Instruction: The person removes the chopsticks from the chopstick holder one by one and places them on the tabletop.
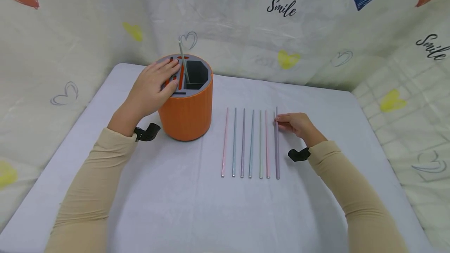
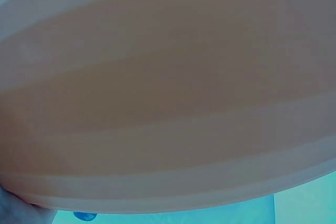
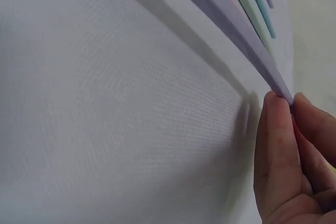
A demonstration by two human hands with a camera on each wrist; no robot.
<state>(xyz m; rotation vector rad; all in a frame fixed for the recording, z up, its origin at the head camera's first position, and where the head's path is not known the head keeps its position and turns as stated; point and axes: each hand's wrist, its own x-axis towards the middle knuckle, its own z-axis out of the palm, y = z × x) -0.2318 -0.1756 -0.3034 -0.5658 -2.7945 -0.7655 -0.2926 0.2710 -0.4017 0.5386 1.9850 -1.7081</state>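
Note:
In the head view, my left hand [image 1: 152,83] rests on the grey top of a round orange desk organizer [image 1: 186,114], its fingers spread over the slots. A pale stick [image 1: 183,61] leans upright in the organizer beside those fingers. My right hand [image 1: 295,124] pinches a thin purple stick [image 1: 277,151] near its far end. The right wrist view shows thumb and fingertips on the tip of that purple stick [image 3: 231,27], with its shadow on the cloth. The organizer's curved wall [image 2: 168,98] fills most of the left wrist view.
Left of the purple stick lies a row of several pastel sticks, among them a pink stick [image 1: 224,143], a blue stick [image 1: 234,143] and a green stick [image 1: 261,145]. A white cloth [image 1: 211,214] covers the table. Behind it hangs a heart-printed curtain [image 1: 242,38].

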